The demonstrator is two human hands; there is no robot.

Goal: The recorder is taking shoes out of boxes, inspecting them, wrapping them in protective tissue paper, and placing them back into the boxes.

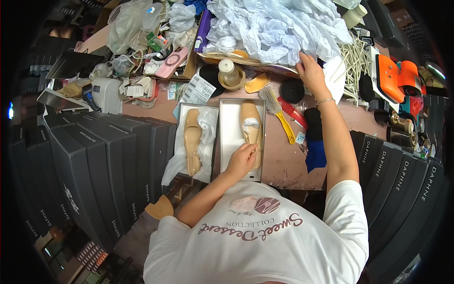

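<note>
The left hand (241, 161) touched the right beige shoe (253, 134), aligned near-to-far; the right hand (312, 75) lay at far tissue paper (274, 31); grips were indiscernible.

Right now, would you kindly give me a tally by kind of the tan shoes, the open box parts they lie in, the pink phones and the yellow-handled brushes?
Tan shoes: 2
Open box parts: 2
Pink phone: 1
Yellow-handled brush: 1
Total: 6
</note>
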